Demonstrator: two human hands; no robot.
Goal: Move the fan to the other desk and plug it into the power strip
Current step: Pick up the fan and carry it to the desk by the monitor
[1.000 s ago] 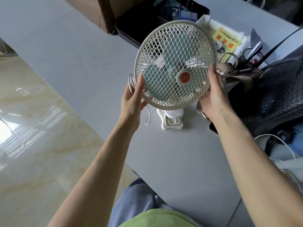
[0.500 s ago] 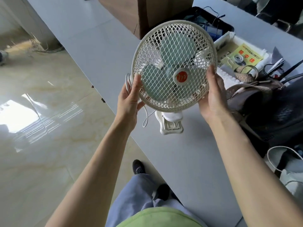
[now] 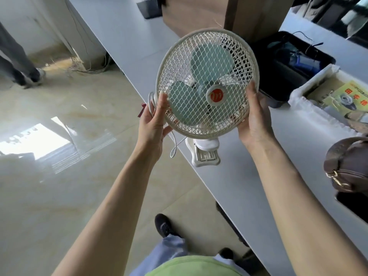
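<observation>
A small white fan (image 3: pixel 207 82) with a round mesh cage, pale green blades and an orange centre badge is held up in the air over the edge of the grey desk (image 3: pixel 258 166). My left hand (image 3: pixel 153 124) grips the cage's left rim together with the coiled white cord (image 3: pixel 152 104). My right hand (image 3: pixel 253 120) clasps the right rim. The fan's white clip base (image 3: pixel 205 152) hangs below the cage. A loop of cord dangles under my left hand. No power strip is in view.
On the desk stand a brown cardboard box (image 3: pixel 219 12), a black tray (image 3: pixel 294 62) of items, a white box (image 3: pixel 330 96) with a yellow leaflet, and a brown bag (image 3: pixel 350 162). Glossy tiled floor (image 3: pixel 59 156) lies left; another person's legs (image 3: pixel 18 62) stand far left.
The fan has been carried left, off the desk's middle toward its edge and over the floor. My view has swung left; my feet now show below. Both hands keep the same hold.
</observation>
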